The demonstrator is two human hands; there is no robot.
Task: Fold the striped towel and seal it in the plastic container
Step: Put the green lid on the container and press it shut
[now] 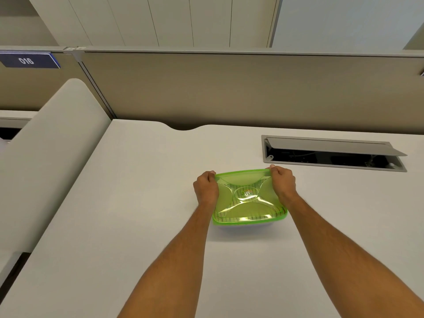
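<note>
A: While the head view holds, note: green lid (246, 198) sits on the plastic container (247, 224), mid-desk (137, 203); striped towel (250, 188) shows through it, inside.

B: Hands?

A: Left hand (206, 188) and right hand (283, 183) both curled closed on the lid's far corners.

B: Advice: press each corner in turn, then run along the near rim; seating there looks unconfirmed.
</note>
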